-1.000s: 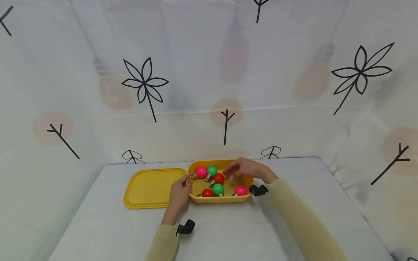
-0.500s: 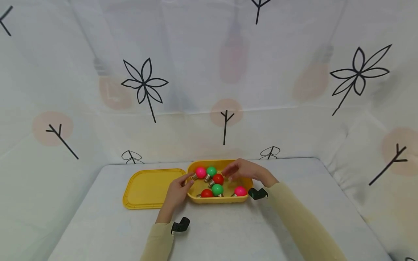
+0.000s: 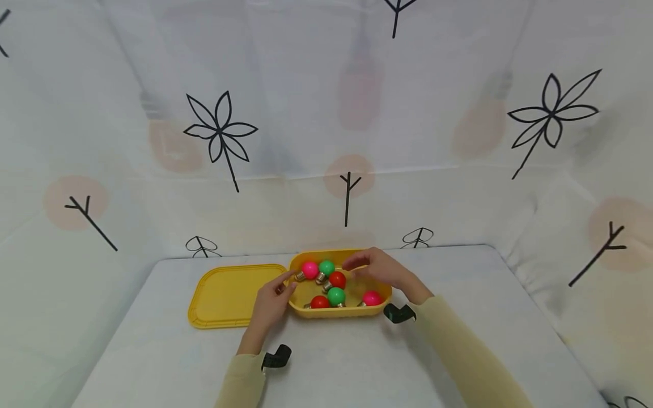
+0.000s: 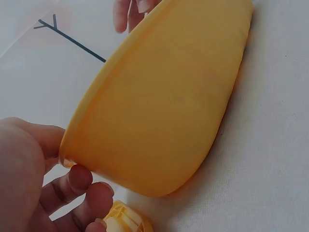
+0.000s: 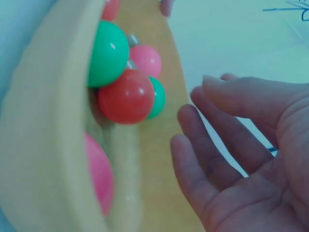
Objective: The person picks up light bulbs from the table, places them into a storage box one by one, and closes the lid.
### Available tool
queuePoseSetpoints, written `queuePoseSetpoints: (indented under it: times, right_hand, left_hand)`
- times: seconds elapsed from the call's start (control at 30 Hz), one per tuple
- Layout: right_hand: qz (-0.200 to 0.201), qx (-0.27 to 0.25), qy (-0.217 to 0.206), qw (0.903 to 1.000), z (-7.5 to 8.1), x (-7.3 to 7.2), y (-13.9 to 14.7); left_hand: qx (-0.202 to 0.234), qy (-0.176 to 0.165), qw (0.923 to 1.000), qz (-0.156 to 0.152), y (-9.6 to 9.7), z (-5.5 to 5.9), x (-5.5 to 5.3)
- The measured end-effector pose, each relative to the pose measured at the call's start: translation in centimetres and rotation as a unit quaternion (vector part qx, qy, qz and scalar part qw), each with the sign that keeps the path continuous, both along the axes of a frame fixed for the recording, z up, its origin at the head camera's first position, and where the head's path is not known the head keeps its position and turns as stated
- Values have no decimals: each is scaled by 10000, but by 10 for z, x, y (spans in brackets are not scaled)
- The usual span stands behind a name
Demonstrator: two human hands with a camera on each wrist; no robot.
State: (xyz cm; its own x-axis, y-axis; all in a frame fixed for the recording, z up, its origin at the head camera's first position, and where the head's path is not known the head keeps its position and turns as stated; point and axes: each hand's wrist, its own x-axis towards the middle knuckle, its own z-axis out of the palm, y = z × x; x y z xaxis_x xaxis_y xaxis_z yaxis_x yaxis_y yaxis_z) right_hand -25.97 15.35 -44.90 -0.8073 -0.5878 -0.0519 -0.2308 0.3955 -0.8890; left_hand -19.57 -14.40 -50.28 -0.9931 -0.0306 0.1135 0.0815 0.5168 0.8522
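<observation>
A yellow plastic tub (image 3: 336,313) holds several small coloured light bulbs with screw bases. Among them are a pink bulb (image 3: 309,270), a green bulb (image 3: 336,296) and a red bulb (image 3: 337,279). My left hand (image 3: 270,303) grips the tub's left rim; in the left wrist view its fingers (image 4: 79,178) sit at the rim from both sides. Over the tub's right side hovers my right hand (image 3: 380,268), its fingers loosely bent with nothing between them. The right wrist view shows those fingers (image 5: 188,140) apart from the bulbs.
A yellow lid or shallow tray (image 3: 229,297) lies flat just left of the tub. Both rest on a white-covered table (image 3: 326,362), near its back edge. White cloth with black plant drawings (image 3: 220,131) hangs behind and at the sides.
My left wrist has shifted slightly to the left while its fingers stay at the rim. The right hand keeps nearly the same place, and the head view has turned a little.
</observation>
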Motion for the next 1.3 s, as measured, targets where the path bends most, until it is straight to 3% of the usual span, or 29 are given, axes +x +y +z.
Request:
queuePoseSetpoints:
  times: [0.53, 0.83, 1.03, 1.3]
  right_hand:
    - [-245, -542, 568, 9966, -3, 33, -20]
    - [-861, -892, 577, 9906, -11, 52, -37]
    - [-878, -892, 648, 9900, -13, 64, -47]
    - [-822, -1060, 598, 9892, -15, 78, -64]
  left_hand:
    - [-78, -36, 10000, -10, -12, 9, 8]
    - [-31, -163, 9999, -28, -20, 9, 14]
    - [159, -175, 9997, -58, -31, 14, 23]
    - [177, -89, 9998, 26, -60, 14, 39]
